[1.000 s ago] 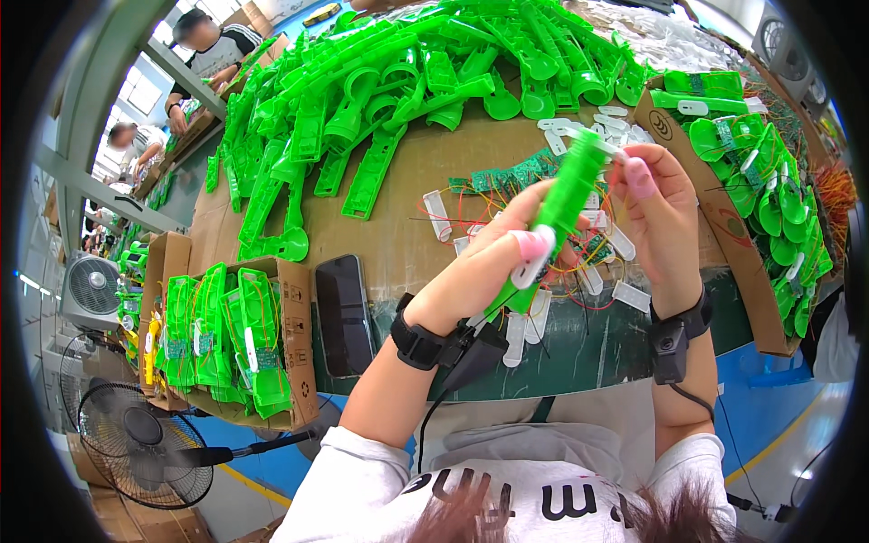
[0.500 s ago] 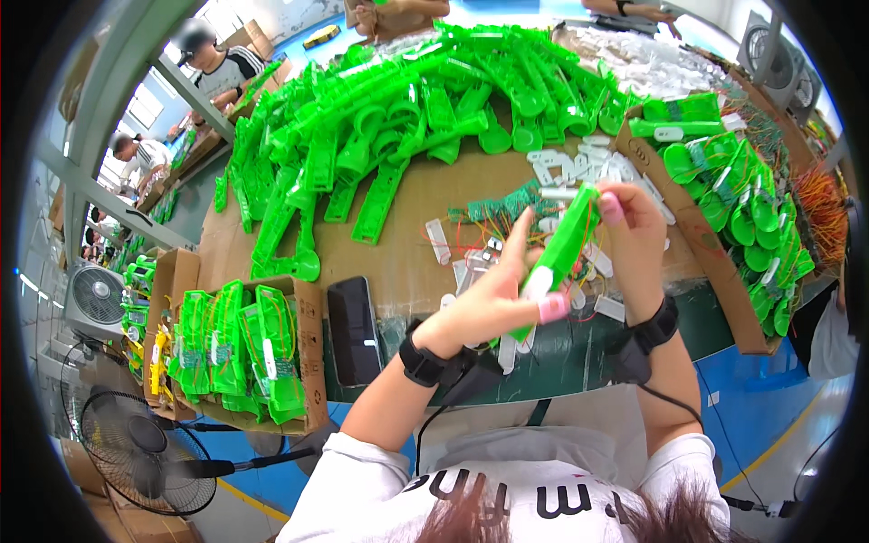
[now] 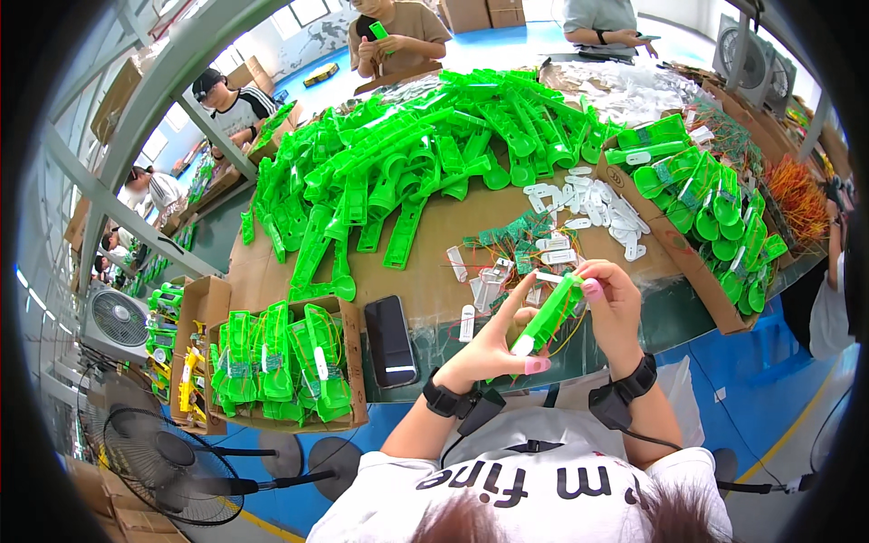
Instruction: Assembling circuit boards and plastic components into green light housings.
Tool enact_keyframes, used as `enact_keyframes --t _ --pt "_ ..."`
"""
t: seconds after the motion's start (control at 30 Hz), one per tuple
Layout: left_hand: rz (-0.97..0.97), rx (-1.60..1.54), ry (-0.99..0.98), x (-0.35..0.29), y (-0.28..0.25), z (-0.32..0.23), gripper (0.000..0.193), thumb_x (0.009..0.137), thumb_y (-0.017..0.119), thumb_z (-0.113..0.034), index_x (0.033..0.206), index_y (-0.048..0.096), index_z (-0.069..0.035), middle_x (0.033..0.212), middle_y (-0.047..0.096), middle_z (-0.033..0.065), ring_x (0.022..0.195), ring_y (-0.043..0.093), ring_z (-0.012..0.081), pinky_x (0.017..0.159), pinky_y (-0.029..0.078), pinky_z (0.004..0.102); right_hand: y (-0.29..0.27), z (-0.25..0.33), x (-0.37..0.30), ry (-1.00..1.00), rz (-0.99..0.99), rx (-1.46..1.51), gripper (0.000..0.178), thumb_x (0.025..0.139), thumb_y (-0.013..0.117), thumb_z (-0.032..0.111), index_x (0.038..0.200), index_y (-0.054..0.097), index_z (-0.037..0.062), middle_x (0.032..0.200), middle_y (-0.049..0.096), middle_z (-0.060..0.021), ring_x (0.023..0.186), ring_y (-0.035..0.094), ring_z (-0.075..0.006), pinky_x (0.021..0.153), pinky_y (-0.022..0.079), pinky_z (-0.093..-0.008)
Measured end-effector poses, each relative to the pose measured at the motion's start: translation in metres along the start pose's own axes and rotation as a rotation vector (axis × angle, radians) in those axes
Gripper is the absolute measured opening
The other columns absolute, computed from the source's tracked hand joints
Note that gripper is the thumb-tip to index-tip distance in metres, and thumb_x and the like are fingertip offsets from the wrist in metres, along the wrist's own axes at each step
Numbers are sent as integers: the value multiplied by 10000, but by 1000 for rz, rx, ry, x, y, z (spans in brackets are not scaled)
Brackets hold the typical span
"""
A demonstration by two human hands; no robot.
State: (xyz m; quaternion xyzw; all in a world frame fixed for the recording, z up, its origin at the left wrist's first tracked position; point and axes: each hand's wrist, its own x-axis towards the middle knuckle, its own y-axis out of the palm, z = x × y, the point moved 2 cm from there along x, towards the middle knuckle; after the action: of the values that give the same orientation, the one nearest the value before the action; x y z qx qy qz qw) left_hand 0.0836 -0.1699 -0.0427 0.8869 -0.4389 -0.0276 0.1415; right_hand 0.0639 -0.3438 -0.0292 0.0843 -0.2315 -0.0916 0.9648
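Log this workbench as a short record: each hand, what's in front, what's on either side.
Left hand: holds a green casing between thumb and fingers
Right hand: fingertips at the casing's far end; grip unclear
Front: heap of green plastic parts
Nearer: loose white pieces, green circuit boards with wires
Left side: dark phone, then cardboard box of wired green parts
Right side: cardboard tray of wired green parts

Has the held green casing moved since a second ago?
Yes: the green casing has drawn back from the pile of white pieces; its far end overlapped that pile, now it shows clear of it.
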Motion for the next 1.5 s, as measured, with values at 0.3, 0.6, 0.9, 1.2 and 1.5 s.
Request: enact_keyframes --t 0.3,0.6,0.9,1.2,1.5 --pt "-194 -205 -47 -17 26 19 715 720 689 -121 1314 297 -48 1141 494 112 976 543 186 807 474 318 -13 -8 -15 130 -134 -246 132 840 589 114 877 572 -12 814 611 -40 717 552 -62 653 442 -192" --pt "-228 -124 -45 -38 21 -2 567 802 618 -102 1286 340 -4 1139 508 82 1016 532 160 848 439 287 0 -6 -6 205 37 -156 118 836 585 81 908 565 -11 862 586 -38 764 548 -71 693 436 -187" --pt "-1290 757 80 -189 -51 -110 511 889 497 -143 1332 297 15 1146 544 136 988 519 122 853 404 244 6 -23 -11 264 248 -169 99 863 541 92 880 535 -6 860 539 -37 729 515 -77 668 413 -189" --pt "-1623 1758 -418 -255 -122 -118 331 797 581 -158 1092 550 -13 1059 561 181 971 538 303 856 413 391 -5 -35 14 256 209 -282 119 874 539 119 885 543 0 847 556 -24 708 506 -69 653 404 -188" --pt "-1186 1007 242 -124 -36 -91 314 904 442 -244 686 521 -32 581 478 65 517 489 168 473 361 282 -31 -35 -2 364 74 -243 92 857 557 97 873 549 6 832 563 -23 718 517 -67 653 416 -187"
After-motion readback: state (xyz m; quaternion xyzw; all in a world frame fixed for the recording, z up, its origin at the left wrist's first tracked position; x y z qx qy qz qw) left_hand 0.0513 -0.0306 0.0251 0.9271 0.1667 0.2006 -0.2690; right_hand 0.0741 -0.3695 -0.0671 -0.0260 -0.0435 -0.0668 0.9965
